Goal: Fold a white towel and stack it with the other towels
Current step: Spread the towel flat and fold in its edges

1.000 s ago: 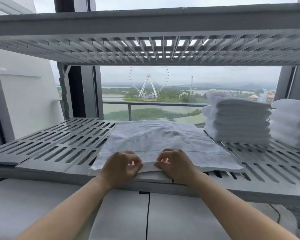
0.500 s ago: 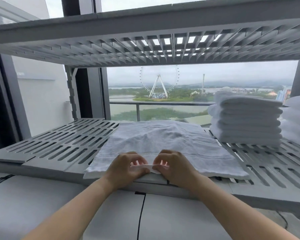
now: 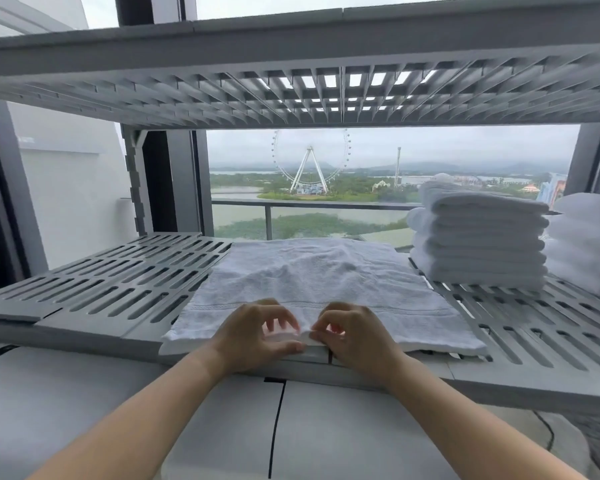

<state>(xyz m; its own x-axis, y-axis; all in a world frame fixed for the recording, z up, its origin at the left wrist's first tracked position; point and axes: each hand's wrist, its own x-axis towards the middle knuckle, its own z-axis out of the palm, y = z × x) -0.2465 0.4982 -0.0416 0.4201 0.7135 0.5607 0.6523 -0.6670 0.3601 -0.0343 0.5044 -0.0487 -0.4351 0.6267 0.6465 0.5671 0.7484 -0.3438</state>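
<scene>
Left (image 3: 253, 336), right (image 3: 355, 337) pinch towel (image 3: 312, 271) (hem part-hidden).

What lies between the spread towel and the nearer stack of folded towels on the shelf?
Only bare slotted shelf: nothing lies between the spread towel and the stack of folded towels, as the head view shows.

grey slotted shelf (image 3: 111, 292) | white towel (image 3: 312, 282) flat ctr | 2 towel stacks (image 3: 478, 237) R
</scene>
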